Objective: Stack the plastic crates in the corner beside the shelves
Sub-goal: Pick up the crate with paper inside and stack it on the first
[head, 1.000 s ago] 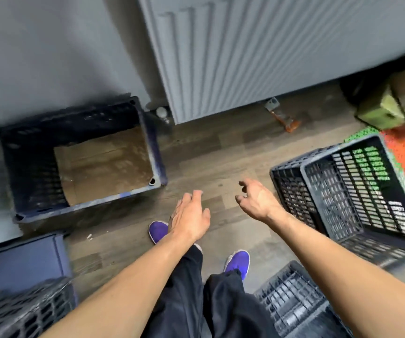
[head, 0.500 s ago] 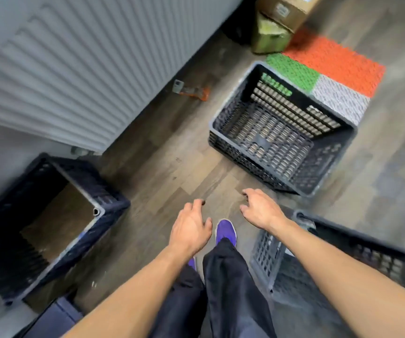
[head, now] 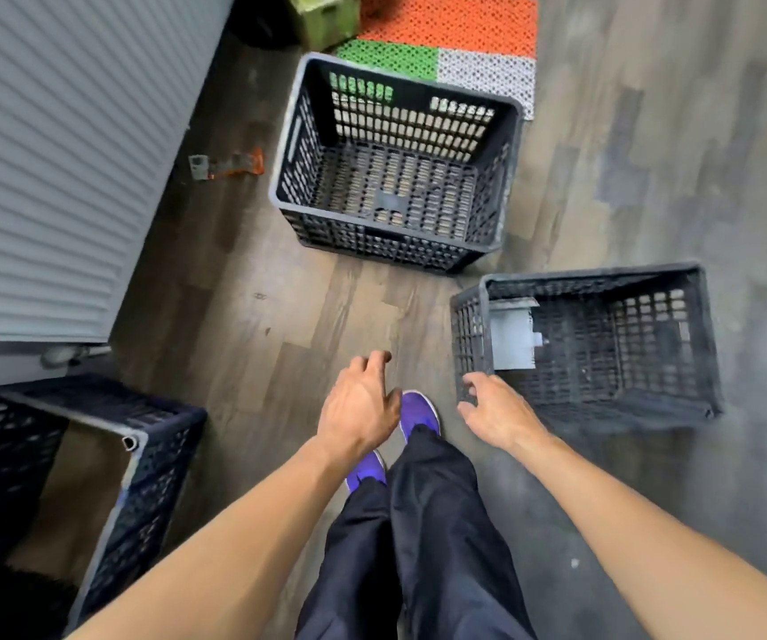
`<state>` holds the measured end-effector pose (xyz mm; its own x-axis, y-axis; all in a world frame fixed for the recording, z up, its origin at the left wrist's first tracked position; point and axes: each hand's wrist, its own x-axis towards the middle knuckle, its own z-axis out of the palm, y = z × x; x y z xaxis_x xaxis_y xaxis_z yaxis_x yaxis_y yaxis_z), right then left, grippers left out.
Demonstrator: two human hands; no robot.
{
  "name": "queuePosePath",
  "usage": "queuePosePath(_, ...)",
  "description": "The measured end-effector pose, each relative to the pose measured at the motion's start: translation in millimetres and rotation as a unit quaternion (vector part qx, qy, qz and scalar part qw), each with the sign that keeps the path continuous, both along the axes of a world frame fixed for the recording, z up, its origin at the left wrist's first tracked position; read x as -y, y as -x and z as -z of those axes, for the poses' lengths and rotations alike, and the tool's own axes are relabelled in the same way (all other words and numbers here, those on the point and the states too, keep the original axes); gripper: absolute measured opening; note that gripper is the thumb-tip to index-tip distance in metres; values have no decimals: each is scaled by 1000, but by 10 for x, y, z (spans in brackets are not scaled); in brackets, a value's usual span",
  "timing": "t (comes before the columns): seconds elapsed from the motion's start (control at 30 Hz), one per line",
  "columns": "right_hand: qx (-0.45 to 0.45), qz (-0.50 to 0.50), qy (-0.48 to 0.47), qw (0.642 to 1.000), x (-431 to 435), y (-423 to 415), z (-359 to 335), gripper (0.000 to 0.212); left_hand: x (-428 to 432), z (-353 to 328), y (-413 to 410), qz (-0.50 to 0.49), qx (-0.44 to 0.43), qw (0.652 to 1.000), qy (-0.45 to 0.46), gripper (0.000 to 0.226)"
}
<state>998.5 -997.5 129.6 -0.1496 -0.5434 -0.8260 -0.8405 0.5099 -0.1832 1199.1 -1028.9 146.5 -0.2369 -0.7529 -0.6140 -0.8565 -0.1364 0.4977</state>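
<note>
Black perforated plastic crate [head: 386, 240] stands upright on the wood-plank floor [head: 243, 316], ahead; a second black crate [head: 471, 334] sits just beside the right hand [head: 497, 411]. Judged light, rigid; grip opposite rims. Left hand [head: 358, 408] and right hover empty, fingers loosely spread.

text: none legible | white label [head: 513, 332] on inner wall of grey crate [head: 603, 278]: blurred, cannot be read
</note>
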Motion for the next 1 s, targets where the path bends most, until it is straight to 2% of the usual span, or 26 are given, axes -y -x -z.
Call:
queuePosePath(0.23,-18,10,-26,999,-615,383,-2,53,-506,116,375,75,-5,997,-11,51)
queuePosePath(0.6,5,43,-6,999,-757,1509,258,50,-807,250,1516,156,21,987,-33,50)
queuePosePath(0.8,40,21,-11,999,-948,2437,499,50,-1000,464,2419,152,32,987,-51,51)
queuePosePath(1.0,1,-74,-28,997,-1178,3479,782,54,-1108,834,3108,110,51,990,-69,54)
